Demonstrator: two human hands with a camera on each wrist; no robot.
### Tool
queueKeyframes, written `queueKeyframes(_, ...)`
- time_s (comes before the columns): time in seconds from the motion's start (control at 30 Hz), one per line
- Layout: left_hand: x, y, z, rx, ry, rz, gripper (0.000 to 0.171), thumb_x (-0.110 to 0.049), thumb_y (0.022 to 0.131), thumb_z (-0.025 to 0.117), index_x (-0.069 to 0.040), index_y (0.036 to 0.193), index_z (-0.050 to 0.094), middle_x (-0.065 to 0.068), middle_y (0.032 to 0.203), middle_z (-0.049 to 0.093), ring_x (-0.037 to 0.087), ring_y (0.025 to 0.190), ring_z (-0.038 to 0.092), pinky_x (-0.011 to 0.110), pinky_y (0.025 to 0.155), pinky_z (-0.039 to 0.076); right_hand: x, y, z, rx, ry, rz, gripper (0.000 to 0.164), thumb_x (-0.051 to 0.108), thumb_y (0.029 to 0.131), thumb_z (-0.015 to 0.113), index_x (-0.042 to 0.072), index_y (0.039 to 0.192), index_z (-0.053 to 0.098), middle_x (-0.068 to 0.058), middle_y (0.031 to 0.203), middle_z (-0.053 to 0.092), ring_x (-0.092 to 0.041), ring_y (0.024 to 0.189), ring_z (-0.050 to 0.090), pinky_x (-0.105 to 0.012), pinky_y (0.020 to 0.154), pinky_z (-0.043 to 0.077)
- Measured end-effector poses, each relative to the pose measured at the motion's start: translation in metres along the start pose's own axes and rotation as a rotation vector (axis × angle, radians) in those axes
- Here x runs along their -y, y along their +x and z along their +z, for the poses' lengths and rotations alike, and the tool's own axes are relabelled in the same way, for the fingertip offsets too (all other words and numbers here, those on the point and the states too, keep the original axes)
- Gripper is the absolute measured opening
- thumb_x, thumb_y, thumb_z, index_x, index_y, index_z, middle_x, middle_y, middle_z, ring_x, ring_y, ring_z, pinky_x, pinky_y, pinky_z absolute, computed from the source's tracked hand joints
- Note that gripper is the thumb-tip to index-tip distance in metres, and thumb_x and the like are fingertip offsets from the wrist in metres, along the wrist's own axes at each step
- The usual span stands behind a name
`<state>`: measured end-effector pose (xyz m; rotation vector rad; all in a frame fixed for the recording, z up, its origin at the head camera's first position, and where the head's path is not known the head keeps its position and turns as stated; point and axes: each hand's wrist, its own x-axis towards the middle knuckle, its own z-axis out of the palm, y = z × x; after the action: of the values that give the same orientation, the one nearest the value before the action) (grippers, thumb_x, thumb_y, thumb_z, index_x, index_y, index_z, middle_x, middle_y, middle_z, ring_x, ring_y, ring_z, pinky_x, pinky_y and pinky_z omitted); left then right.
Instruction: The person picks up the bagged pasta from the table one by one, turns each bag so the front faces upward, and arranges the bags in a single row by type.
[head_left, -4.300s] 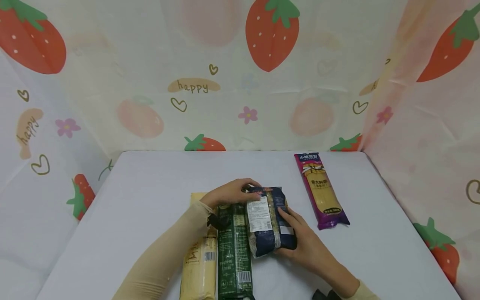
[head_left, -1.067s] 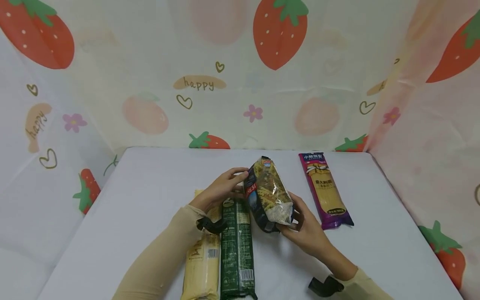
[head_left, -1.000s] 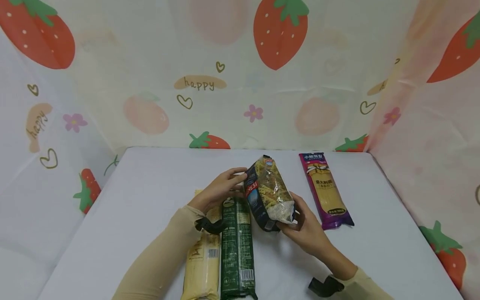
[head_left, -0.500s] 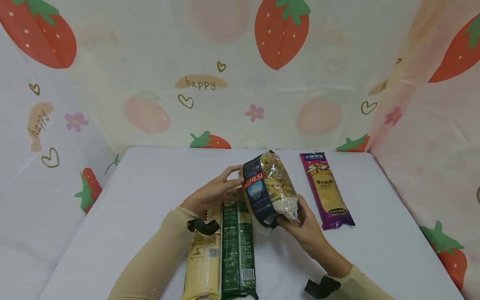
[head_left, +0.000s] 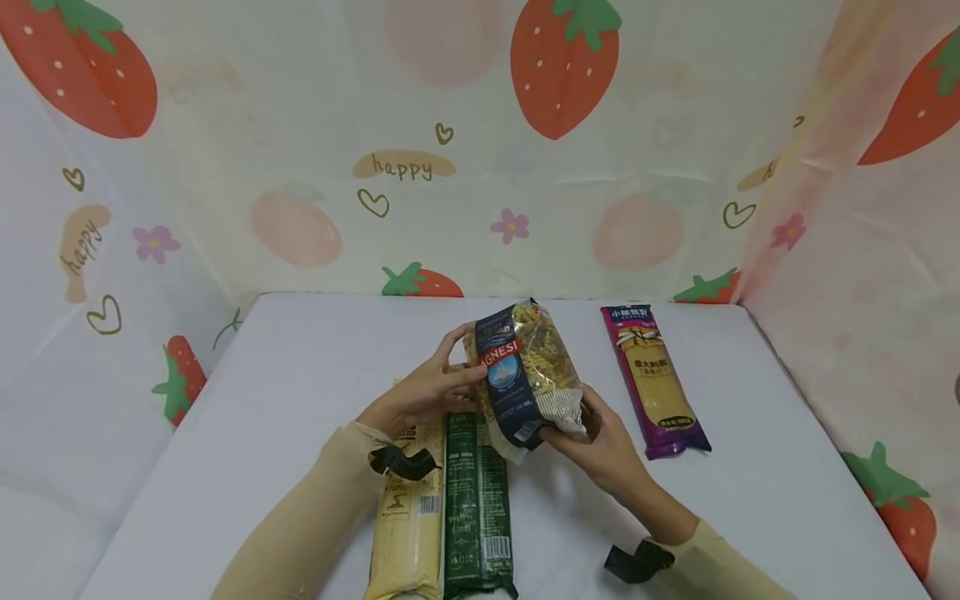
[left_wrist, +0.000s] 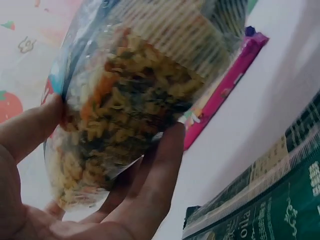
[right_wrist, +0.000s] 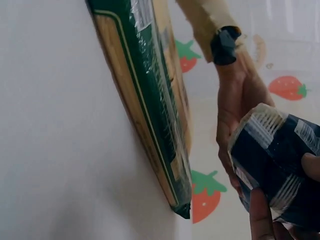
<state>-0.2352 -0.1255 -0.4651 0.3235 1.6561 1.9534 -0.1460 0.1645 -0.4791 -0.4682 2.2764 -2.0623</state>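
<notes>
Between both hands, a bag of pasta (head_left: 528,371) is held up over the table, tilted, its navy AGNESI label facing the head camera. My left hand (head_left: 423,387) grips its left side, thumb on the label; the left wrist view shows the fingers (left_wrist: 155,180) curled beneath the clear plastic, with short curly pasta (left_wrist: 130,95) inside. At the lower right corner my right hand (head_left: 600,442) holds the bag's bottom end, and the right wrist view shows that dark bottom (right_wrist: 275,160) between thumb and fingers. Below the left hand lie a green spaghetti packet (head_left: 476,508) and a yellow packet (head_left: 408,525), side by side.
A purple packet of long pasta (head_left: 652,379) lies at the right of the white table (head_left: 750,500). Fabric walls with strawberry prints (head_left: 566,67) rise behind and at both sides. Black wrist mounts (head_left: 405,461) sit on both sleeves.
The pasta bag was low beside the green packet with its back label up. It has since been raised and turned, and its AGNESI front now shows. The other packets stay put.
</notes>
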Motion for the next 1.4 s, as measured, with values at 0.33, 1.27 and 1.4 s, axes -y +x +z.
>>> queueKeyframes(0.33, 0.001, -0.007, -0.004, -0.206, 0.061, -0.001, 0.094, -0.022, 0.106, 0.070, -0.025, 0.172, 0.002, 0.032, 0.172, 0.020, 0.050, 0.150, 0.042, 0.059, 0.110, 0.053, -0.001, 0.003, 0.003, 0.039, -0.097, -0.015, 0.098, 0.001, 0.092, 0.085, 0.019, 0.171, 0.029, -0.023, 0.158, 0.047, -0.044, 0.135, 0.060, -0.032, 0.096, 0.062)
queueKeyframes(1.27, -0.025, -0.041, -0.070, -0.386, 0.234, -0.027, 0.091, -0.034, 0.110, 0.064, -0.013, 0.172, 0.002, 0.030, 0.170, 0.028, 0.051, 0.147, 0.045, 0.061, 0.119, 0.042, 0.011, 0.071, 0.067, 0.243, -0.092, 0.108, 0.088, 0.016, 0.097, 0.084, 0.010, 0.168, 0.033, -0.021, 0.159, 0.049, -0.037, 0.135, 0.062, -0.046, 0.101, 0.061)
queueKeyframes(1.4, -0.029, -0.043, -0.084, -0.407, 0.214, -0.032, 0.089, -0.034, 0.110, 0.064, -0.013, 0.172, 0.003, 0.030, 0.170, 0.030, 0.050, 0.147, 0.046, 0.060, 0.121, 0.041, 0.009, 0.084, 0.075, 0.283, -0.113, 0.110, 0.088, 0.025, 0.098, 0.083, 0.012, 0.169, 0.033, -0.018, 0.161, 0.048, -0.036, 0.137, 0.061, -0.048, 0.102, 0.060)
